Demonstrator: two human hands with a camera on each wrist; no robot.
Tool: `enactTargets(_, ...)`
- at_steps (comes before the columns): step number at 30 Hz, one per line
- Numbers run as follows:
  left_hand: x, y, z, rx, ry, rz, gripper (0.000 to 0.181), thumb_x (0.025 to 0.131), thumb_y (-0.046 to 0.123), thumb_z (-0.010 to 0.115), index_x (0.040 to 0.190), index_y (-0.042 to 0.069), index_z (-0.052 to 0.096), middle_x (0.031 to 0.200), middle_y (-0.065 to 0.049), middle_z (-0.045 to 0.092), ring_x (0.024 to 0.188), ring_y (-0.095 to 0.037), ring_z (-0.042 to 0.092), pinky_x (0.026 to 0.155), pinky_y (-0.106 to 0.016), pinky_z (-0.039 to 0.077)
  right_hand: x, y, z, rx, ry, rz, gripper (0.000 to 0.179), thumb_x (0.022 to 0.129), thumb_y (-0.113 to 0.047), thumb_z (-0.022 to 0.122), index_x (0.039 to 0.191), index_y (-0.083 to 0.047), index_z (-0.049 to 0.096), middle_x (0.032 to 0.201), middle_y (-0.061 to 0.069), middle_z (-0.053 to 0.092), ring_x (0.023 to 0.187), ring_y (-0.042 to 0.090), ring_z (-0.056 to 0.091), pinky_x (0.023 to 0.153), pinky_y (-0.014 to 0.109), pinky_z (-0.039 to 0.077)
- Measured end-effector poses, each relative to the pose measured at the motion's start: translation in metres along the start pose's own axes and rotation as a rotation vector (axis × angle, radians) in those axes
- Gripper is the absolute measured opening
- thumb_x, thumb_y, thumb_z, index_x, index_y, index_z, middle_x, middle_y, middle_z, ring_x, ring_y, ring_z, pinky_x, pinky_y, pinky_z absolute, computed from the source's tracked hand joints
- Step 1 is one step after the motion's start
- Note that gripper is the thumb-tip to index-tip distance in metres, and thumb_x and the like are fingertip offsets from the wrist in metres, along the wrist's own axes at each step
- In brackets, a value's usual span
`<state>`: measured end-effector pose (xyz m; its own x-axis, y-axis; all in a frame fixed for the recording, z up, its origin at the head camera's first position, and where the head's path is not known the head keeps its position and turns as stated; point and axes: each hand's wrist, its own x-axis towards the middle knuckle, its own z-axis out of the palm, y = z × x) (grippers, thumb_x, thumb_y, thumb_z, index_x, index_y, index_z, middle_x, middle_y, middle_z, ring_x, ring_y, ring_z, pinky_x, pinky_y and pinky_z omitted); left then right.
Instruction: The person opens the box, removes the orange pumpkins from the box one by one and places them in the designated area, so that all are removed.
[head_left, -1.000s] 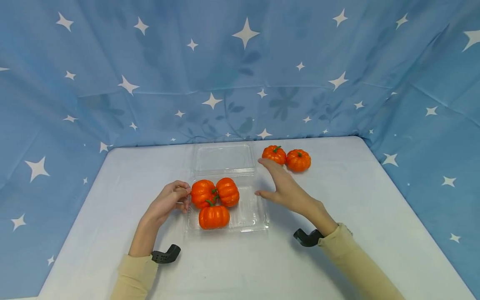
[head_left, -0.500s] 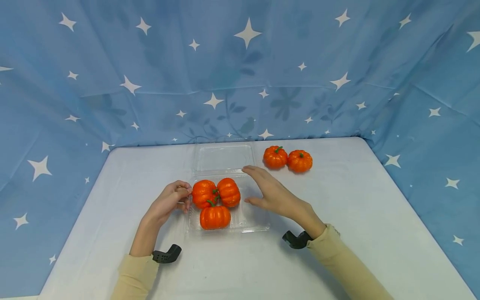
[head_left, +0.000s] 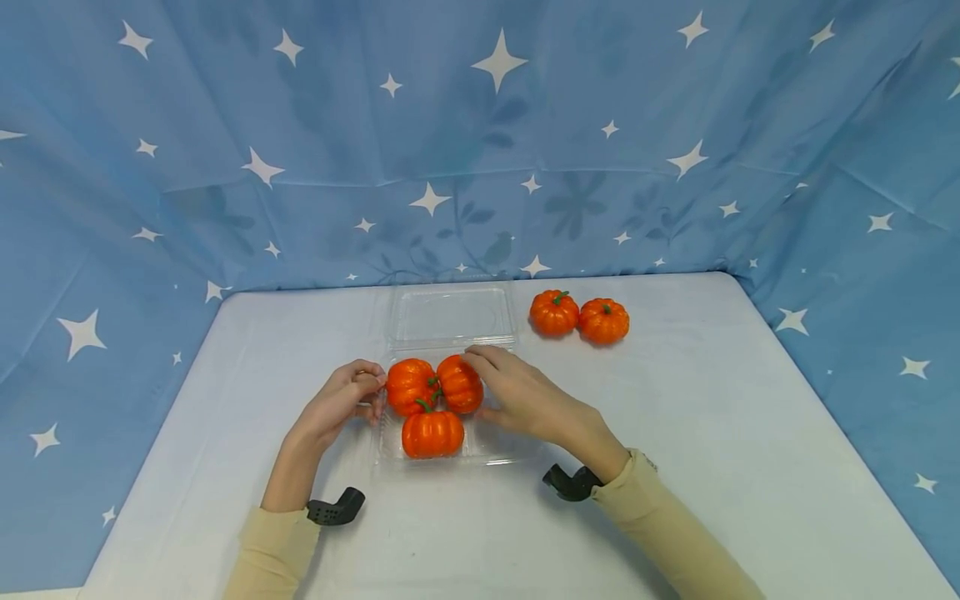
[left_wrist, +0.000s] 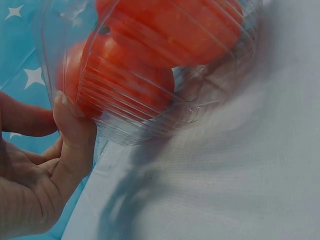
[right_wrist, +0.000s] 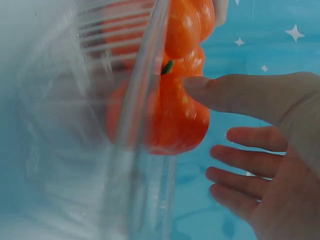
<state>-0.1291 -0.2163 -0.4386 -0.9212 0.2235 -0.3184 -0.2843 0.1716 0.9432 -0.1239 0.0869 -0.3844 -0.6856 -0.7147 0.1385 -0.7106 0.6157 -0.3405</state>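
A clear plastic clamshell container lies with its lid folded back. In its left part sit three orange toy pumpkins with green stems: a left one, a right one and a front one. My left hand pinches the container's left rim between thumb and fingers, as the left wrist view shows. My right hand is over the container's right part, fingertips right at the right pumpkin's upper edge. In the right wrist view the thumb overlaps a pumpkin and the fingers are spread and nearly straight.
Two more orange toy pumpkins, one and another, stand side by side behind and right of the container. A white cloth-covered table lies beneath everything. A blue star-patterned curtain borders its back and sides.
My right hand has moved left from beyond the container's right edge to the right pumpkin, its fingers drawing closer together. My left hand stays at the rim.
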Motion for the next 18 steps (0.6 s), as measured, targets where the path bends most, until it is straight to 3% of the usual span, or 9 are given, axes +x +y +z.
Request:
enactTargets(13, -0.001, 0.001, 0.001, -0.009, -0.006, 0.002, 0.024, 0.105, 0.007, 0.046, 0.121, -0.009, 0.044, 0.078, -0.008, 0.056, 0.06, -0.016, 0.056, 0.056, -0.026, 0.055, 0.006, -0.009, -0.006, -0.057, -0.099, -0.042, 0.071, 0.085, -0.017, 0.085, 0.144, 0.002, 0.05, 0.146, 0.019, 0.053, 0.136, 0.035, 0.053, 0.114, 0.047, 0.045)
enactTargets(18, -0.001, 0.001, 0.0, -0.002, -0.001, 0.005, 0.024, 0.104, 0.007, 0.045, 0.121, -0.01, 0.044, 0.08, -0.009, 0.056, 0.061, -0.016, 0.056, 0.056, -0.027, 0.055, 0.012, -0.011, -0.013, -0.079, -0.159, -0.02, 0.075, 0.086, -0.018, 0.085, 0.147, 0.001, 0.047, 0.149, 0.02, 0.05, 0.139, 0.037, 0.05, 0.115, 0.049, 0.044)
